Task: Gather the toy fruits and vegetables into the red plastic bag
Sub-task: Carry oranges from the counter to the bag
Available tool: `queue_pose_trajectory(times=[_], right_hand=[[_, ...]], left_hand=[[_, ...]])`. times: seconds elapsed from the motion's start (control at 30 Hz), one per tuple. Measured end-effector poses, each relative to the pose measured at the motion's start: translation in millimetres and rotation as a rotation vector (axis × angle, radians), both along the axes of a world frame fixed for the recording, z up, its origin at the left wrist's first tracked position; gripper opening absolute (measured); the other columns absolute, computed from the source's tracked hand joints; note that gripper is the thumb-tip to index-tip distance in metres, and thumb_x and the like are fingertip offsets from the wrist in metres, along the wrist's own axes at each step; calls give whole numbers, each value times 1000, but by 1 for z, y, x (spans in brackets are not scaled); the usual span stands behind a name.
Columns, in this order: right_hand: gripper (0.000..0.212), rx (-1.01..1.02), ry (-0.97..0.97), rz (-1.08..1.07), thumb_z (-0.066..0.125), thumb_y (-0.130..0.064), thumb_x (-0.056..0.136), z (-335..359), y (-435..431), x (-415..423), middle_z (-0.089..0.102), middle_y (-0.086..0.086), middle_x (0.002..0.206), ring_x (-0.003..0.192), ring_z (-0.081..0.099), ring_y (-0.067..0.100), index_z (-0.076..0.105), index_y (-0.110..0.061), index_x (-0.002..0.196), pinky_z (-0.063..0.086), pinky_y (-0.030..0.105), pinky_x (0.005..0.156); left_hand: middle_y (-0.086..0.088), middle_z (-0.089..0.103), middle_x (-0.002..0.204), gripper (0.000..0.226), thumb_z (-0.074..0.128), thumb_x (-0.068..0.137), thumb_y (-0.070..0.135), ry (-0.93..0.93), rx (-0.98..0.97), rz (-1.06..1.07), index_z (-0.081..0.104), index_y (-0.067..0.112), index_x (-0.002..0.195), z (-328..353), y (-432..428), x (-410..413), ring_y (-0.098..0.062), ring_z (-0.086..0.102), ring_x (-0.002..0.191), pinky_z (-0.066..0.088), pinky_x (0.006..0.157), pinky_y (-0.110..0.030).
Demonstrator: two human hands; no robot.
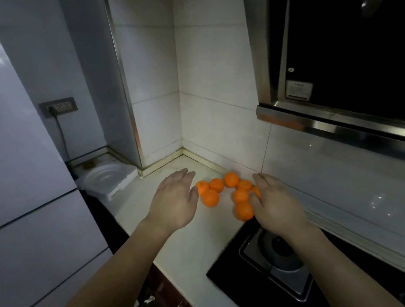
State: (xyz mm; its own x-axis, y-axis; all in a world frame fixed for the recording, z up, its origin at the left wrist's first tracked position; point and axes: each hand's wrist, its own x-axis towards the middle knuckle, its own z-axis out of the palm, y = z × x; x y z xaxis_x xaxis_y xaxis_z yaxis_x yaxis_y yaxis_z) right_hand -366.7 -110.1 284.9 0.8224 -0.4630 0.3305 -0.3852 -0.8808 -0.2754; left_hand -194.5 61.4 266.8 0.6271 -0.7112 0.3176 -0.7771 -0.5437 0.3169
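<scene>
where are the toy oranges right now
Head view, centre: the toy oranges lie clustered on the counter between the left hand and right hand.

1. Toy oranges (210, 198): eight on the bench (179, 247), one partly hidden behind a hand;
2. Hands: two, the left hand (174, 204) and the right hand (277, 203);
3. Gas burner (280, 251): one in view;
4. Wall socket (58, 107): one;
5. White foam tray (106, 181): one;
6. Range hood (339, 123): one.
</scene>
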Motion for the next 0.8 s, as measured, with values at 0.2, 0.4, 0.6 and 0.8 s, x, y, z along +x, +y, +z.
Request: queue_pose_trajectory(times=[0.2, 0.4, 0.6, 0.8], right_hand=[[50, 24, 66, -121, 38, -32, 98, -10, -7, 53, 38, 12, 147, 135, 33, 27, 38, -9, 142, 25, 34, 111], [48, 34, 97, -241, 38, -32, 96, -30, 5, 100, 46, 15, 139, 129, 41, 34, 44, -7, 137, 33, 40, 107], [48, 87, 100, -340, 41, -32, 91, -68, 5, 121, 60, 21, 118, 106, 54, 39, 56, 2, 121, 42, 39, 92], [49, 170, 172, -435, 39, -32, 99, -102, -26, 131, 48, 14, 139, 126, 41, 30, 41, -6, 139, 31, 36, 105]], left_hand=[[-2, 32, 156, 50, 36, 101, 36, 37, -13, -76, 34, 21, 149, -13, -17, 64, -18, 26, 143, 18, 117, -32], [-4, 32, 156, 49, 38, 101, 34, 87, 17, -247, 35, 20, 148, -31, -40, 124, -20, 27, 142, 21, 118, -35], [-4, 31, 156, 49, 37, 101, 33, 125, 98, -396, 34, 20, 148, -58, -67, 165, -20, 26, 143, 21, 117, -34], [-7, 35, 153, 51, 39, 99, 32, 151, 195, -484, 36, 15, 147, -93, -108, 186, -25, 33, 138, 27, 114, -35]])
